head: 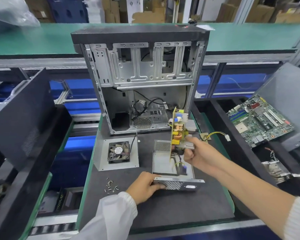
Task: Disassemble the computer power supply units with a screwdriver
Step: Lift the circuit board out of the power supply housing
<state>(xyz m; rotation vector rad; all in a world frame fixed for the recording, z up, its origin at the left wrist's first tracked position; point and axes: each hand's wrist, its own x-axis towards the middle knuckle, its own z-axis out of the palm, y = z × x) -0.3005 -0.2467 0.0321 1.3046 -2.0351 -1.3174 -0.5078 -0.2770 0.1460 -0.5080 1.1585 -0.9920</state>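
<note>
Circuit board (177, 134) upright in right grip (191, 153), above metal case (171, 163) pinched by left grip (145, 185); lower wires blurred.

One wide-angle camera on the person's head looks forward and down, close above the work mat (163, 210), with the open computer case (142, 80) farther ahead.

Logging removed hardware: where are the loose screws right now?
Head view: the loose screws lie in a small cluster on the black mat, near its left edge, just left of the left hand and in front of the fan panel.
</note>
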